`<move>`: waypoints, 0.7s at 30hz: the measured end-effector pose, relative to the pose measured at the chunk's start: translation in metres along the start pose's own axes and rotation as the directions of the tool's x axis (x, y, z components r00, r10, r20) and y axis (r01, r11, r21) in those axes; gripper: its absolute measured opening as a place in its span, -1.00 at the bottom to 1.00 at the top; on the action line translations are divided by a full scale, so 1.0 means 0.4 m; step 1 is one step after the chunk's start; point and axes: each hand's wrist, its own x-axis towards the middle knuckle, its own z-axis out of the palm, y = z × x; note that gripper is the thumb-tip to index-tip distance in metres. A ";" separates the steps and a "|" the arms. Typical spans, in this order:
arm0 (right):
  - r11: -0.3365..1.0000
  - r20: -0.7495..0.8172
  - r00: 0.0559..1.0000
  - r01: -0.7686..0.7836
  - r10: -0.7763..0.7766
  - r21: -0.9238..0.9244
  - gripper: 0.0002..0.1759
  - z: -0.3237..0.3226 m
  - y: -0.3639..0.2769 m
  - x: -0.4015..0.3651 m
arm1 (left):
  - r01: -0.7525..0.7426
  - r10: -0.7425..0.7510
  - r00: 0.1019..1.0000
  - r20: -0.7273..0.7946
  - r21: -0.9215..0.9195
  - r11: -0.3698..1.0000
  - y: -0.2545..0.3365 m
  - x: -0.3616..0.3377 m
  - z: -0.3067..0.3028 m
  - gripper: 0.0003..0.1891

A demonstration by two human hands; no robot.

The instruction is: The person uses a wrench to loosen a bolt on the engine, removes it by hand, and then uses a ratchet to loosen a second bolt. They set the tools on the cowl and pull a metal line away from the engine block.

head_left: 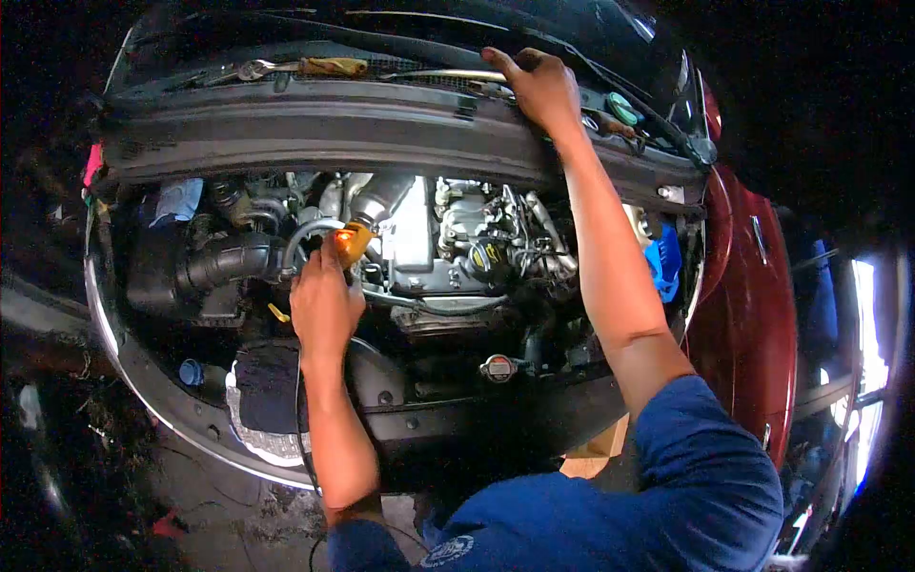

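Observation:
My left hand (327, 303) is closed around a yellow work light (355, 243), which glows orange at its near side. A dark cord runs down beside my left forearm. Bright light falls on the engine cover (410, 229) just right of it. Beyond the engine, my right hand (545, 88) reaches over the cowl at the windshield's base, thumb stretched out to the left and apart from the other fingers, which are partly hidden. Close by that hand lies a long metal tool (443, 73) on the cowl.
A wrench (255, 70) and a yellow-brown cloth (334, 66) lie on the cowl (334, 124). The engine bay holds a black oil cap (488, 259), an air intake hose (229, 260) and a radiator cap (498, 368). Dark cloth (272, 386) drapes the front edge.

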 end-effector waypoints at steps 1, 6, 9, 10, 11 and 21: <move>0.997 -0.059 0.995 0.075 -0.077 -0.024 -0.23 0.006 0.026 -0.016 | 0.007 -0.007 1.000 0.005 -0.005 1.000 0.002 -0.002 0.003 -0.36; 0.919 -0.050 0.946 0.296 -0.320 -0.260 -0.52 -0.039 0.131 -0.034 | 0.012 -0.012 1.000 -0.001 -0.032 0.999 0.017 0.003 -0.013 -0.36; 0.911 0.086 0.950 0.312 -0.299 -0.271 -0.60 -0.069 0.163 -0.042 | 0.033 -0.032 0.998 0.051 -0.022 0.999 0.012 0.003 -0.012 -0.32; 0.927 0.158 0.956 0.282 -0.248 -0.246 -0.60 -0.089 0.160 -0.040 | 0.020 -0.018 0.999 0.039 -0.032 0.999 0.001 0.000 0.000 -0.31; 0.942 0.229 0.953 0.251 -0.200 -0.222 -0.59 -0.102 0.156 -0.040 | 0.007 -0.006 1.000 0.031 -0.039 0.999 -0.002 -0.001 0.003 -0.31; 0.985 0.271 0.954 0.153 -0.125 -0.083 -0.31 -0.117 0.175 -0.064 | -0.004 0.004 1.000 0.001 -0.059 0.998 0.010 0.000 -0.008 -0.38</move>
